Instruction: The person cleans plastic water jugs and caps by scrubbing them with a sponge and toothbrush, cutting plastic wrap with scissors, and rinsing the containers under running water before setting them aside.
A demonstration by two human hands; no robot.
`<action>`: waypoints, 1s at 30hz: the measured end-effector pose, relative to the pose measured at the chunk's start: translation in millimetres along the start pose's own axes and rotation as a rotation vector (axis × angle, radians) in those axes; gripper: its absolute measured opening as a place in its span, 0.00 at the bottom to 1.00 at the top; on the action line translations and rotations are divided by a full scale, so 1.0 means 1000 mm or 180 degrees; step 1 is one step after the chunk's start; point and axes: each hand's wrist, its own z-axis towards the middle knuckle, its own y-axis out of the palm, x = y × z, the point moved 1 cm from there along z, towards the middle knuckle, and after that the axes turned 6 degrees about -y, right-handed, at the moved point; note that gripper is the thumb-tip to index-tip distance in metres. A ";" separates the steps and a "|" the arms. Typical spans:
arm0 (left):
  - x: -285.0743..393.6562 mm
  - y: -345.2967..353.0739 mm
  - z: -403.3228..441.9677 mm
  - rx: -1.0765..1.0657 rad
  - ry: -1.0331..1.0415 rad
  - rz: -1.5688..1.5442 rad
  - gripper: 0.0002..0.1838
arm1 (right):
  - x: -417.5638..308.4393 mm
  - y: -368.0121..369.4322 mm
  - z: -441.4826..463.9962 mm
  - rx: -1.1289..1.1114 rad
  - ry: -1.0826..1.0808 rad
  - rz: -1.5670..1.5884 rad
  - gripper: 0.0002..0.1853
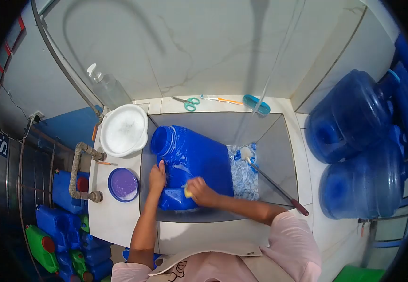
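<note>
At mid-frame, a yellow sponge (188,191) is gripped by the right hand (201,192). A blue container (199,160) is touched by the left hand (157,178) — finger closure unclear.

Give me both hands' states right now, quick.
Left hand: against the large, boxy blue plastic container; whether open or closed cannot be told.
Right hand: closed, holding a small yellow pad, partly hidden.
</note>
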 end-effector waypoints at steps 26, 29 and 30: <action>-0.020 0.005 0.011 -0.0218 -0.0287 -0.0295 0.29 | 0.069 0.045 -0.074 0.0487 0.2708 0.0205 0.29; 0.002 0.012 -0.009 -0.0031 0.0541 -0.0213 0.27 | 0.045 -0.014 0.023 0.0470 0.1106 -0.1373 0.26; 0.016 0.014 -0.019 0.0182 0.1181 -0.0052 0.26 | 0.052 -0.049 0.055 0.0764 0.1191 -0.1185 0.24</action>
